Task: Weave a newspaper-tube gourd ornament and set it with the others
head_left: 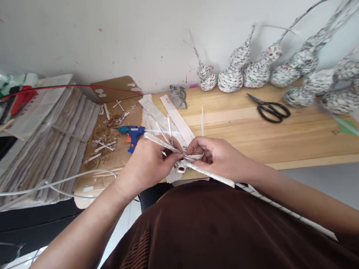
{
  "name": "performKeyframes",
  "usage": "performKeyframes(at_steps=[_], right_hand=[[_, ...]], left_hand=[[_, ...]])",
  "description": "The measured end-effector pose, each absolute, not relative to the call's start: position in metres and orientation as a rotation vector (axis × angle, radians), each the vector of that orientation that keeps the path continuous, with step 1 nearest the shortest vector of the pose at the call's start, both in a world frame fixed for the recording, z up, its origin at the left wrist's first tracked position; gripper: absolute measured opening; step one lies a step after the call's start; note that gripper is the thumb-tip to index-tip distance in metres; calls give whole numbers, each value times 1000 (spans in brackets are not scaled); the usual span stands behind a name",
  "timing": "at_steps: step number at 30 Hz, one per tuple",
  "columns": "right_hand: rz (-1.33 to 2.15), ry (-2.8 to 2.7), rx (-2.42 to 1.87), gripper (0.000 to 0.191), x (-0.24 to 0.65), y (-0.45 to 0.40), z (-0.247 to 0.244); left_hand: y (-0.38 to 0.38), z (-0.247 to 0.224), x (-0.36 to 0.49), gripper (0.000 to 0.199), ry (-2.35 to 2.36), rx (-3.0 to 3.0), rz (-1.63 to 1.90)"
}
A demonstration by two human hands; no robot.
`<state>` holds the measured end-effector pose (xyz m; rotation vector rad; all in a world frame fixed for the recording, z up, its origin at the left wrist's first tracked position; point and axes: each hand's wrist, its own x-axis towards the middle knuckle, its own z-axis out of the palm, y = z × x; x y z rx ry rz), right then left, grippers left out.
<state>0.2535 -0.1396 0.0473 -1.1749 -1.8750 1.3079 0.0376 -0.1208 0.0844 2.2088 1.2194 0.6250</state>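
Close to the table's front edge, my left hand (156, 160) pinches a bundle of rolled newspaper tubes (207, 174) where they cross. My right hand (218, 154) is closed on the same crossing from the other side, its fingertips bent around a thin strip. Several tube ends stick out: some point up and away above my left hand, and one white tube slants down toward my shirt. A longer tube (289, 206) runs along under my right forearm. Fingers partly hide the crossing itself.
A blue glue gun (134, 135) lies on cardboard among paper scraps. Black-handled scissors (269, 110) rest on the wooden table (236, 124). Several woven newspaper gourd shapes (231, 75) stand along the wall. At left are stacked newspapers (54, 135) and a white cable (84, 173).
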Motion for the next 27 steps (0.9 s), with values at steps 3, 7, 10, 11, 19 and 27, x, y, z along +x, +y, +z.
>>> performKeyframes(at_steps=[3,7,10,11,19,27], right_hand=[[1234,-1917,-1202,15,257,-140,54],[958,-2038,-1204,9,260,-140,64],[828,-2068,-1100,13,257,-140,67],[825,-2076,-1057,13,255,-140,67],[658,-2068,-718,19,259,-140,55],[307,-2126,-651,19,259,-141,38]], left_hand=[[-120,86,38,9,1195,2231,641],[-120,88,41,9,1131,2231,666],[-120,89,45,12,1125,2273,642],[-120,88,46,13,1133,2296,635],[-115,86,39,8,1359,2170,599],[-116,81,40,8,1335,1975,669]])
